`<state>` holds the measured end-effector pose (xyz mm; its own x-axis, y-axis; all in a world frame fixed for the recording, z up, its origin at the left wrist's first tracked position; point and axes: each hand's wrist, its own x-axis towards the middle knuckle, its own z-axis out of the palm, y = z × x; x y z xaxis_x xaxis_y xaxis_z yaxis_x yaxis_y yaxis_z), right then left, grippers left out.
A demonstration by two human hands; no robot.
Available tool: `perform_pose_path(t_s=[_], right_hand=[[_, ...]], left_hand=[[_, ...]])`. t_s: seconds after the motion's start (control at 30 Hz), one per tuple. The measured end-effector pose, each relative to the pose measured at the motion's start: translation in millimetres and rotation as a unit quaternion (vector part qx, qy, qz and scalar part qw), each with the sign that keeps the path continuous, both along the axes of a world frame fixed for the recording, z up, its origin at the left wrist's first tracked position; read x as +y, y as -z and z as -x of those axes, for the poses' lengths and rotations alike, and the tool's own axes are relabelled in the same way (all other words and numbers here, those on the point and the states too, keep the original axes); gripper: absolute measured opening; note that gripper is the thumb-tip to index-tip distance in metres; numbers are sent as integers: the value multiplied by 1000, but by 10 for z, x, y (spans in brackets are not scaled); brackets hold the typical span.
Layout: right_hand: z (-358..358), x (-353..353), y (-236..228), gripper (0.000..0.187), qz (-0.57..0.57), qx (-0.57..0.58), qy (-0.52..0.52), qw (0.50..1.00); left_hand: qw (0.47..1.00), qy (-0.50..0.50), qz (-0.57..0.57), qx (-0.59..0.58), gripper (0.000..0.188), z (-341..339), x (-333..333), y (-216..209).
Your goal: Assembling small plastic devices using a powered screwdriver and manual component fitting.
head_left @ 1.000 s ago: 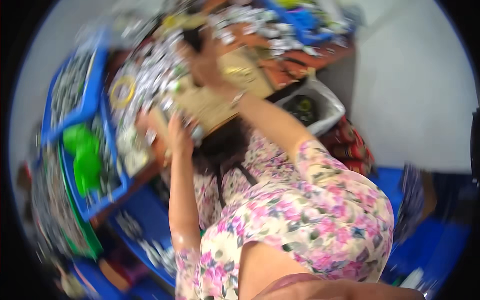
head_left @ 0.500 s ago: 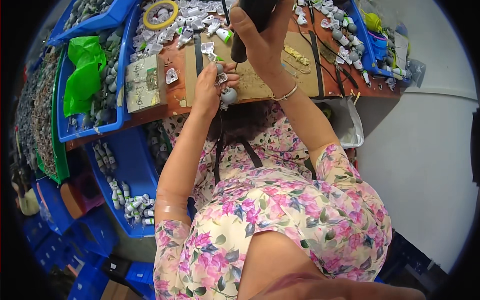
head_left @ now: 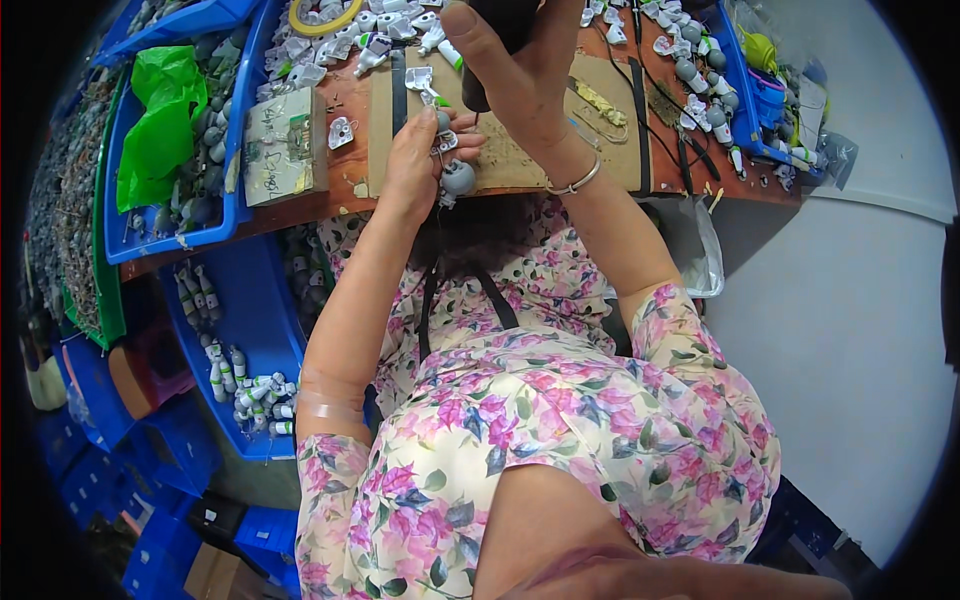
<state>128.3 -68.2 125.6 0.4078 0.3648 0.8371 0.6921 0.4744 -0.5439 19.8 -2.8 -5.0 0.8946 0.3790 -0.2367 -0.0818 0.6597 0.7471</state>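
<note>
My left hand (head_left: 408, 168) is closed around a small white plastic housing (head_left: 447, 140) with a grey ball at its top. A second, larger grey ball part (head_left: 458, 177) hangs at the fingers, with a thin dark wire trailing below. My right hand (head_left: 530, 110) grips a black electric screwdriver (head_left: 500, 25) from above. Its thin bit points down just right of the housing, and I cannot tell whether it touches. Both hands are over a cardboard sheet (head_left: 510, 172) on the table, where a white shell (head_left: 418, 78) lies beyond the left fingers.
White shells and a yellow tape roll (head_left: 322, 12) cover the table's far left. A boxy block (head_left: 284, 150) stands beside a blue tray (head_left: 118, 225) of grey parts. Pliers (head_left: 690, 160) lie at right, near another blue bin (head_left: 735, 90). Below left is a blue tray (head_left: 245, 320) of assembled pieces.
The whole view has shifted slightly. Both hands keep their grips, with the screwdriver still above and right of the housing.
</note>
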Motion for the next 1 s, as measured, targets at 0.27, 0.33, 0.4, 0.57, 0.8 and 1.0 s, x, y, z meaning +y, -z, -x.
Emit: perform_pose_path(t_s=[0.27,0.33,0.4,0.57,0.8,1.0], right_hand=[[2,48,122,57,4,42,-25,999],[9,55,121,58,1,49,-23,999],[58,46,46,58,0,39,-32,999],[73,26,55,59,6,45,-5,999],[182,-97,89,65,-26,218,-50,974],[-80,-5,279,65,-115,135,-121,977]], left_hand=[[1000,-5,-17,8,39,-10,6,-52],[1000,-7,-19,8,39,-10,-1,-69],[1000,-4,-8,8,39,-5,4,-64],[1000,-5,-6,8,39,-2,0,-50],[999,-23,6,21,41,5,6,-29],[1000,-18,10,21,41,-7,-5,-61]])
